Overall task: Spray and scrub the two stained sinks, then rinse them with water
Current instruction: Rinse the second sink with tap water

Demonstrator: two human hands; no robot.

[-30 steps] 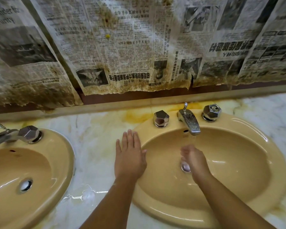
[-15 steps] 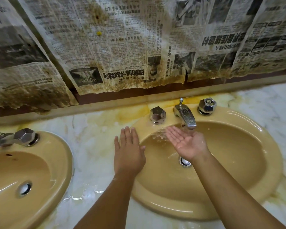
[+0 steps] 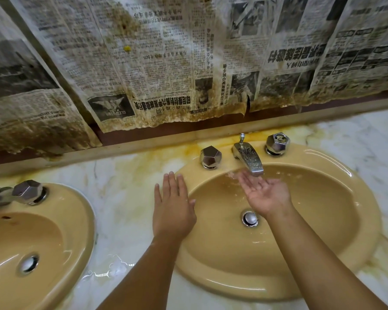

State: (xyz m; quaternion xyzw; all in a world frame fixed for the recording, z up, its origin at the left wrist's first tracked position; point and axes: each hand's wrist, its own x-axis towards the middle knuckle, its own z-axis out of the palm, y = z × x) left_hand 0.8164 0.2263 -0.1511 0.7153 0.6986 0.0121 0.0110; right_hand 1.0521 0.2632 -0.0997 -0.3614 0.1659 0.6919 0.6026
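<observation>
Two yellow-tan sinks sit in a marble counter. The right sink has a chrome faucet running water, two faceted knobs and a chrome drain. My right hand is cupped palm up under the spout, fingers apart, and water splashes off it toward the basin's back left wall. My left hand lies flat, palm down, on the right sink's left rim. The left sink shows at the left edge with its drain and one knob.
The marble counter has yellow stains behind the sinks and a wet patch near the front edge between them. Stained, torn newspaper covers the wall above a narrow ledge.
My right hand rose from near the drain and turned palm up under the running spout, throwing water to the left. The left hand stayed on the rim. The view shifted slightly.
</observation>
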